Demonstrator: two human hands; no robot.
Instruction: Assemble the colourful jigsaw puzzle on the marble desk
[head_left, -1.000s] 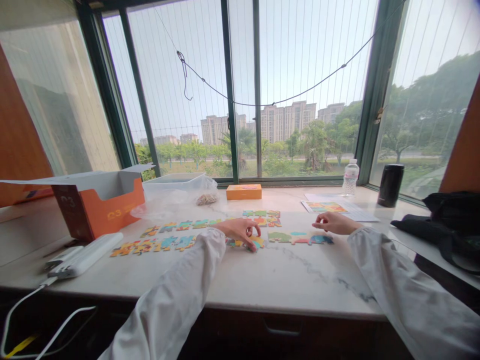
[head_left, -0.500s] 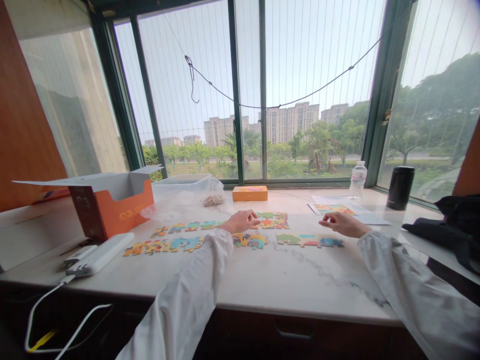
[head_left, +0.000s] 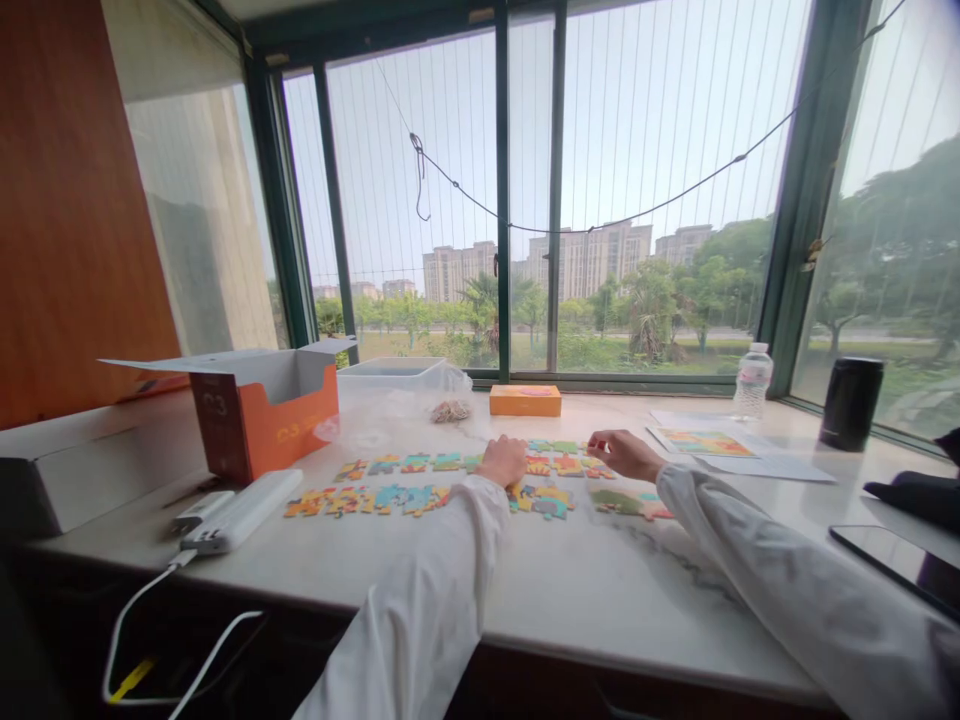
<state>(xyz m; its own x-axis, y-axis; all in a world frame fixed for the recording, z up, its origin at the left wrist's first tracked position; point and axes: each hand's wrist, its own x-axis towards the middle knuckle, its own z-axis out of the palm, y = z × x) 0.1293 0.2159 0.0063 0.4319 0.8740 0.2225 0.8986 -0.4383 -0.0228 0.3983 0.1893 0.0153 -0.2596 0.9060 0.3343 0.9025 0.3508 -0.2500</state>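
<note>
My right grip (head_left: 624, 455) looks narrow; my left grip (head_left: 504, 461) hides its fingertips (I cannot tell whether either holds anything). Between them, jigsaw pieces (head_left: 568, 466) lie flat on the bench (head_left: 562, 590), probably light and stiff; I'd pinch opposite edges, sparing the tabs.

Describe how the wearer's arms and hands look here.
The left sleeve and right sleeve are long, loose and whitish-grey, creased, plain as far as shows, and drawn in at the wrists. The left hand and right hand wear no gloves; anything as small as a ring is hard to make out.
</note>
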